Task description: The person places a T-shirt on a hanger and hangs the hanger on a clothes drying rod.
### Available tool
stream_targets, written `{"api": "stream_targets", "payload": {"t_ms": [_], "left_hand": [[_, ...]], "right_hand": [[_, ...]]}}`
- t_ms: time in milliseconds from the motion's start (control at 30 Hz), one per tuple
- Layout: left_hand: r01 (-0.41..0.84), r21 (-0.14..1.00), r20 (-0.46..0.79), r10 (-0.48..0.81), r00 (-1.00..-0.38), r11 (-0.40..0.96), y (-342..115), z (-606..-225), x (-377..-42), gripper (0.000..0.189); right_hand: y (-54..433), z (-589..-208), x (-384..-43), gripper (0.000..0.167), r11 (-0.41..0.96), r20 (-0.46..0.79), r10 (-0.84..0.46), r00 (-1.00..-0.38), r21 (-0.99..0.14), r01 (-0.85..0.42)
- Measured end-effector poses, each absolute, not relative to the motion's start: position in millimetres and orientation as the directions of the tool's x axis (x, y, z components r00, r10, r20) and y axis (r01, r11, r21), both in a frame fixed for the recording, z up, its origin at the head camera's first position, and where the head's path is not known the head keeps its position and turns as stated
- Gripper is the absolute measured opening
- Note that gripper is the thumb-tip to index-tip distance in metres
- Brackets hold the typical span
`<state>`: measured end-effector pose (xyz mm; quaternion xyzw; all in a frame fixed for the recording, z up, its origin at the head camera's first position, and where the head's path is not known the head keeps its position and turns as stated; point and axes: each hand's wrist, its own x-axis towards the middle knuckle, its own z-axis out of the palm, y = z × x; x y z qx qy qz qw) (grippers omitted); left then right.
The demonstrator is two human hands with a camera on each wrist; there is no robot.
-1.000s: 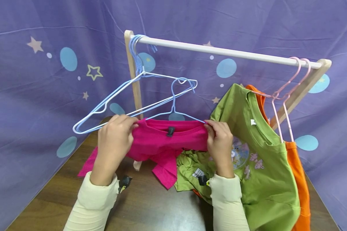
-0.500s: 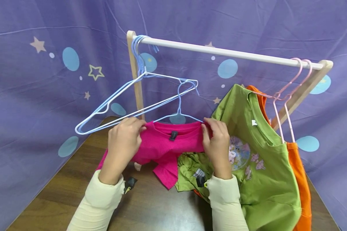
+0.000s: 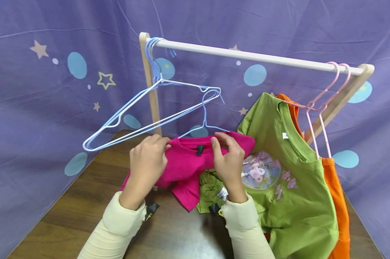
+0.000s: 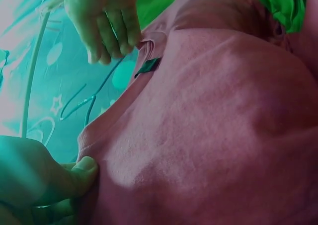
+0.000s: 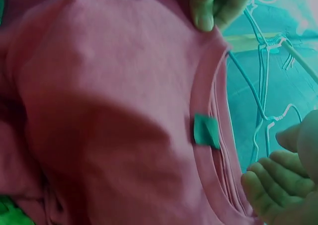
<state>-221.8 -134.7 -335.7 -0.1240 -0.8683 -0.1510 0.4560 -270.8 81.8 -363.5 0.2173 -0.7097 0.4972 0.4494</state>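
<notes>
A bright pink T-shirt (image 3: pixel 185 167) is held up over the table, its dark neck label (image 3: pixel 200 149) facing me. A blue hanger (image 3: pixel 205 118) stands in the neck opening, hook upward, its arms running down into the shoulders. My left hand (image 3: pixel 147 163) pinches the fabric beside the left end of the neckline; the left wrist view shows the thumb (image 4: pixel 85 169) pressed on the cloth. At the right side of the collar is my right hand (image 3: pixel 228 158), its fingers loosely bent and thumb apart from them in the right wrist view. The right shoulder spreads out beyond this hand.
Behind stands a garment rack with a white rail (image 3: pixel 246 54). Blue and white hangers (image 3: pixel 123 115) hang at its left end. A green shirt (image 3: pixel 298 194) and an orange garment (image 3: pixel 337 201) hang right on pink hangers (image 3: pixel 324 104). Crumpled green cloth (image 3: pixel 211 190) lies on the wooden table (image 3: pixel 182 237).
The right hand has let go of the right shoulder and moved left along the collar. The left hand has shifted slightly right with the shirt, and the blue hanger has shifted right too.
</notes>
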Motion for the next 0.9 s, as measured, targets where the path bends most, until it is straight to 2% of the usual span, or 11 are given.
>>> {"api": "stream_targets", "payload": {"t_ms": [100, 200, 300, 367, 500, 633, 900], "left_hand": [[0.347, 0.150, 0.826, 0.076, -0.558, 0.926, -129.2, -337.5, -220.7, 0.009], [0.338, 0.149, 0.824, 0.072, -0.562, 0.929, -124.2, -339.9, -219.4, 0.009], [0.334, 0.145, 0.824, 0.073, -0.562, 0.931, -119.8, -342.2, -218.1, 0.008], [0.334, 0.138, 0.824, 0.079, -0.561, 0.932, -116.9, -344.4, -217.5, 0.008], [0.338, 0.116, 0.824, 0.099, -0.557, 0.934, -111.1, -347.1, -215.4, 0.007], [0.340, 0.098, 0.807, 0.125, -0.577, 0.935, -107.3, -348.2, -212.8, 0.008], [0.345, 0.124, 0.694, 0.167, -0.700, 0.930, -104.5, -345.0, -208.7, 0.008]], "right_hand": [[76.2, -364.2, -269.6, 0.017, 0.283, 0.763, 0.184, -0.620, -0.645, -0.710], [70.3, -363.6, -268.8, 0.020, 0.084, 0.641, 0.200, -0.741, -0.765, -0.639], [64.6, -362.3, -268.1, 0.023, -0.152, 0.518, 0.191, -0.834, -0.823, -0.547], [61.8, -361.3, -267.3, 0.026, -0.283, 0.451, 0.178, -0.875, -0.828, -0.485], [59.3, -360.0, -266.3, 0.028, -0.458, 0.365, 0.149, -0.919, -0.798, -0.391], [58.2, -358.2, -263.5, 0.018, -0.567, 0.327, 0.113, -0.938, -0.754, -0.332], [53.9, -357.7, -258.3, 0.008, -0.657, 0.252, 0.143, -0.957, -0.699, -0.282]]}}
